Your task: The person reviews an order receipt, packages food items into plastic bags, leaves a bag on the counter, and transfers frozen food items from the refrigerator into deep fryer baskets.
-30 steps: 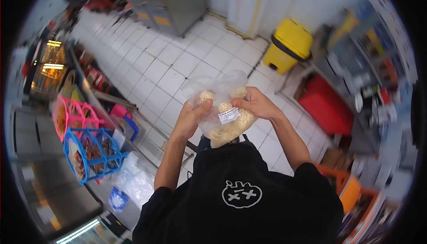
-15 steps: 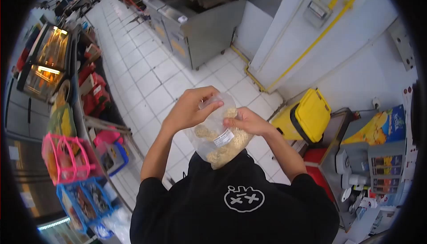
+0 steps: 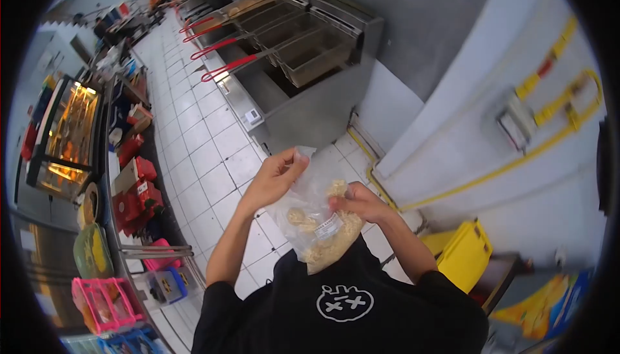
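Observation:
A clear plastic bag of pale, lumpy, crumb-coated pieces hangs in front of the black shirt, a white printed label on its side. My left hand pinches the bag's upper edge, thumb against the fingers. Lower down on the right side, my right hand grips the bag near one of the pieces, its thumb pressed on the plastic. The top of the bag is crumpled, and whether it is open cannot be made out.
Ahead stands a steel fryer with red-handled baskets. A yellow bin is at the right, below a yellow pipe. On the left are a lit display case, red boxes and a pink basket.
The view has swung up toward the fryer. My left hand has gone from the bag's side to its upper edge. My right hand still grips the right side.

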`<action>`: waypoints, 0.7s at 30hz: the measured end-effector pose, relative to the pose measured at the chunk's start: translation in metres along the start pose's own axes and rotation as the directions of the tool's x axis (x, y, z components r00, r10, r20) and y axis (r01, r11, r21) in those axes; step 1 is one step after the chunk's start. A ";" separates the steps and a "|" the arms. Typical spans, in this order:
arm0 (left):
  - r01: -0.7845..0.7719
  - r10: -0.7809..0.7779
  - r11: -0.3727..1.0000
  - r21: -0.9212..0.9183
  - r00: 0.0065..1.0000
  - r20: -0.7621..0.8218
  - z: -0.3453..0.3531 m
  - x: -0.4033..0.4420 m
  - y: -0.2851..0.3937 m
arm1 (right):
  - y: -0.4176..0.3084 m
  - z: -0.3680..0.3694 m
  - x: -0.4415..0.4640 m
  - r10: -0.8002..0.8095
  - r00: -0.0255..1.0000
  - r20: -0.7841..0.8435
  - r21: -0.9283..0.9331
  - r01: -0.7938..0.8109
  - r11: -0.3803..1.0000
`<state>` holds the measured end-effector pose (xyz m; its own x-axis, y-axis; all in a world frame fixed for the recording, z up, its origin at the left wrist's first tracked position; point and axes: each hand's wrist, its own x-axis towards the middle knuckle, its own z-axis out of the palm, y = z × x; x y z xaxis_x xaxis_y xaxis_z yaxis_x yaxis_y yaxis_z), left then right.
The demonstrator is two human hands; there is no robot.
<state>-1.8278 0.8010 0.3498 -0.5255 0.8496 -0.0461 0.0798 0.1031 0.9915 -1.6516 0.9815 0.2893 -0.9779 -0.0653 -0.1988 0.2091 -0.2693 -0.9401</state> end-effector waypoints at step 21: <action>0.160 -0.155 0.763 -0.626 0.986 0.064 -0.085 0.353 -0.067 | -0.182 -0.299 0.341 0.049 0.997 -0.052 -0.131 -0.056 0.990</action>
<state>-2.0911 1.0501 0.2773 -0.4764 0.8546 -0.2066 -0.5536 -0.1091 0.8256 -2.0257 1.2953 0.3103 -0.9654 -0.0283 -0.2592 0.2605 -0.1371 -0.9557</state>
